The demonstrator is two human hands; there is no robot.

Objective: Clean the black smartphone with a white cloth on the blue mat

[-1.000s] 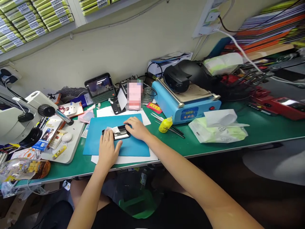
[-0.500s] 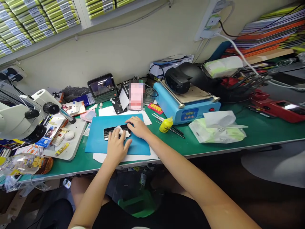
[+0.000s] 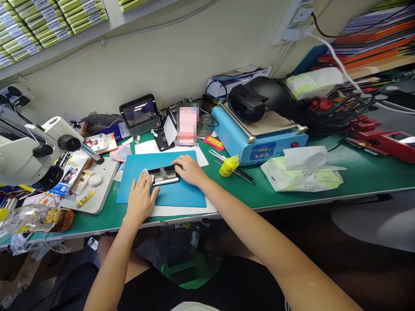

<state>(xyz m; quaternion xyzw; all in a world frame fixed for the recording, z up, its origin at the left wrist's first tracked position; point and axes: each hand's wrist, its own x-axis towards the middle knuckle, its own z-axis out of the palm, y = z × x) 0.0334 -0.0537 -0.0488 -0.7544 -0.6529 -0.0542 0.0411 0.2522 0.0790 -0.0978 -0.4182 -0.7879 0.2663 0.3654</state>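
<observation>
A smartphone [image 3: 164, 176] with a dark, glossy, reflective face lies flat on a blue mat [image 3: 181, 196]. My left hand [image 3: 140, 196] is at the phone's left end, fingers pressing down on a white tissue [image 3: 145, 173]; part of the tissue sticks out past the fingertips. A ring shows on one finger of that hand. At the phone's other end, my right hand [image 3: 189, 169] grips the right edge with bent fingers. White paper [image 3: 155, 147] shows from under the mat.
Right of the mat stand a yellow bottle [image 3: 229, 166], tweezers [image 3: 243, 173], a blue heating machine [image 3: 259, 149] and a tissue pack [image 3: 301, 175]. To the left are a microscope [image 3: 48, 153] and a drink bottle [image 3: 39, 219]. A small screen [image 3: 139, 114] stands behind.
My left hand has slid leftward with the tissue, from the phone's middle to its left end, uncovering more of the face. My right hand stays on the right edge. The view has shifted slightly.
</observation>
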